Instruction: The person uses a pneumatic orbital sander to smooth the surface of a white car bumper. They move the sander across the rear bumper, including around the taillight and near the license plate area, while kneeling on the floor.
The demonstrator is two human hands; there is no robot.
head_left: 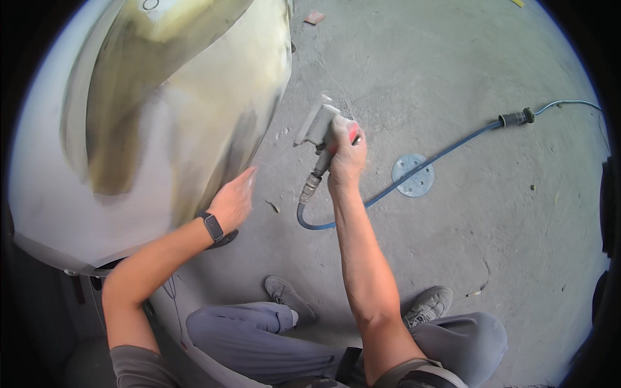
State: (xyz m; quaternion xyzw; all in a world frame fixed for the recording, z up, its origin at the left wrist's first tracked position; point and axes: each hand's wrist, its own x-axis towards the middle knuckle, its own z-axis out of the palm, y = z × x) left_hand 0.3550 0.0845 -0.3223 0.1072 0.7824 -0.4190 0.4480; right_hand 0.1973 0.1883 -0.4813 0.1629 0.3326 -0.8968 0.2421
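Note:
My right hand [348, 152] grips a dusty air sander [321, 124] with a grey pad and a bit of red on its body. The sander is held over the floor, apart from the car body panel [213, 84]. That panel is curved and pale, with yellowish and dark sanded patches. My left hand [234, 202] is at the panel's lower right edge, fingers stretched out and slightly blurred; whether they touch it I cannot tell. A metal coupling [310, 189] joins the sander to a blue air hose [446, 152].
The hose crosses a round perforated disc [414, 184] on the grey concrete floor and meets a dark connector [515, 118] at the right. A reddish scrap [315, 17] lies at the top. My shoes [291, 299] are near the bottom, below the hose loop.

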